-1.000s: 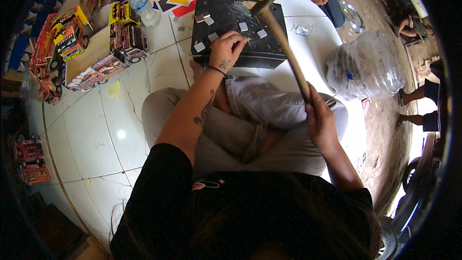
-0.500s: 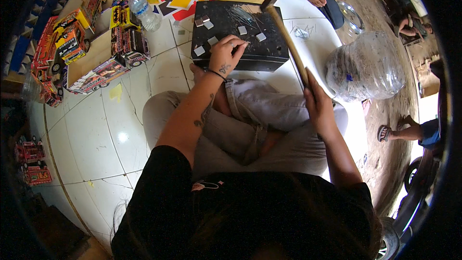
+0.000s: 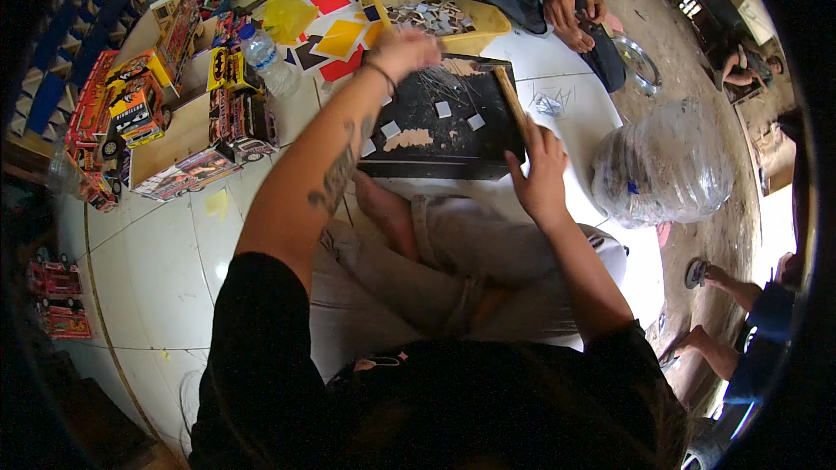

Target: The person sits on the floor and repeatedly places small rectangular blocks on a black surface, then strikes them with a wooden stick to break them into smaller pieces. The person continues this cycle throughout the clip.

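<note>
My left hand, smeared by motion, is above the far left corner of a black box, close to a yellow tray of small square tiles. Its fingers cannot be made out. At the box's right edge, my right hand rests by the wooden handle of a hammer, fingers stretched and thumb apart. The hammer's head does not show clearly. On the scuffed box top are a few pale square tiles and a bundle of thin metal wires or nails.
Toy trucks and a water bottle stand to the left. Coloured sheets lie beyond the box. A plastic-wrapped bundle sits at the right. Another person's hands are at the far right.
My left hand has moved from the tiles on the box toward the yellow tray. My right hand's fingers have loosened from around the hammer, which now lies lower along the box edge.
</note>
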